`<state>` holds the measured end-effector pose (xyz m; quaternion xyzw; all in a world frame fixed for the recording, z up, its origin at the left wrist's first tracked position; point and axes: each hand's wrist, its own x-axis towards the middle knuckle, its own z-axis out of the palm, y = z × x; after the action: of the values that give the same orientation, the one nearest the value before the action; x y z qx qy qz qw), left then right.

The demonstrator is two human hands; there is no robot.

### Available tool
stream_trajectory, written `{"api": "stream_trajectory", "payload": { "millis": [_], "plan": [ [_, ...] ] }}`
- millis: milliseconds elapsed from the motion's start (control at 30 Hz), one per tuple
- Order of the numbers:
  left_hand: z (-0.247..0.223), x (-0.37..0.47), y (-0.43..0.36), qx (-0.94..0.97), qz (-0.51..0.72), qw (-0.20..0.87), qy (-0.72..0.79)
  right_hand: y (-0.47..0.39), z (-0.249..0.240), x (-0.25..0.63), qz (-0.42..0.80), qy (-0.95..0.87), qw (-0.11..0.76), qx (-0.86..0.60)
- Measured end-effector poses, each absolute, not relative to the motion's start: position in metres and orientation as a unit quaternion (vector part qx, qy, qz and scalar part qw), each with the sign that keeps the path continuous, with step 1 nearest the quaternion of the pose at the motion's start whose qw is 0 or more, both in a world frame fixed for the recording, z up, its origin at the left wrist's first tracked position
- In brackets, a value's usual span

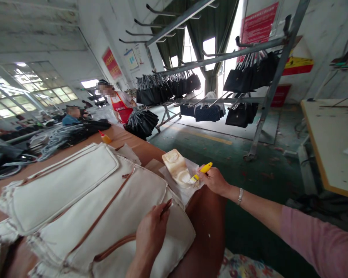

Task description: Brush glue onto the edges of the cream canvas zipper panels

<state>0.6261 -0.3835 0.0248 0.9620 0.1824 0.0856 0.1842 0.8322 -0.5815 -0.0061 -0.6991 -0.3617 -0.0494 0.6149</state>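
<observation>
My right hand (213, 180) is closed on a yellow-handled brush (205, 167), its bristles down at the glue-smeared end of a cream plastic container (174, 164). That container rests on white paper (193, 195) at the table's edge. Over the cream bag panels (104, 208), my left hand (153, 231) pinches the end of a brown strap (166, 206). More brown straps (100, 222) lie across the panels, which overlap in stacks. White residue coats the inside of the container.
The brown-covered table (208, 224) ends just right of the container. A small glue bottle (105, 137) with a red tip stands at the far side. Beyond, black bags hang on a metal rack (266, 100), and a person in a red apron (122, 110) carries black bags.
</observation>
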Motion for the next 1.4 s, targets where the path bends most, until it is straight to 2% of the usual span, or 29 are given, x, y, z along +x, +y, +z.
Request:
{"api": "stream_trajectory", "payload": {
  "millis": [100,167,300,533,733,833,900,1067,1133,1200,1300,1400],
  "plan": [
    [0.021,0.622,-0.383,0.958,0.092,0.218,0.165,-0.586,0.009,0.809,0.004,-0.295,0.711,-0.638],
    [0.022,0.62,-0.384,0.955,0.091,0.239,0.15,-0.587,0.019,0.79,0.039,-0.296,0.738,-0.606],
    [0.024,0.617,-0.387,0.952,0.089,0.267,0.122,-0.574,0.027,0.763,0.05,-0.364,0.7,-0.613],
    [0.025,0.606,-0.393,0.942,0.094,0.303,0.113,-0.566,0.027,0.76,-0.039,-0.352,0.683,-0.639],
    [0.014,0.594,-0.4,0.95,0.142,0.241,0.136,-0.579,0.029,0.757,-0.015,-0.384,0.661,-0.645],
    [0.008,0.586,-0.406,0.958,0.181,0.201,0.101,-0.579,0.032,0.766,-0.039,-0.336,0.691,-0.639],
    [0.006,0.581,-0.41,0.961,0.193,0.179,0.086,-0.576,0.035,0.77,-0.001,-0.332,0.709,-0.622],
    [0.008,0.574,-0.414,0.962,0.208,0.164,0.073,-0.568,0.04,0.763,0.243,-0.347,0.689,-0.588],
    [0.011,0.572,-0.415,0.962,0.212,0.161,0.059,-0.57,0.043,0.765,0.302,-0.344,0.689,-0.562],
    [0.014,0.571,-0.415,0.963,0.215,0.154,0.046,-0.573,0.046,0.77,0.306,-0.335,0.706,-0.544],
    [0.02,0.569,-0.417,0.965,0.219,0.139,0.036,-0.575,0.047,0.776,0.251,-0.303,0.74,-0.546],
    [0.027,0.568,-0.421,0.967,0.217,0.124,0.042,-0.573,0.042,0.77,0.254,-0.29,0.738,-0.554]
  ]
}}
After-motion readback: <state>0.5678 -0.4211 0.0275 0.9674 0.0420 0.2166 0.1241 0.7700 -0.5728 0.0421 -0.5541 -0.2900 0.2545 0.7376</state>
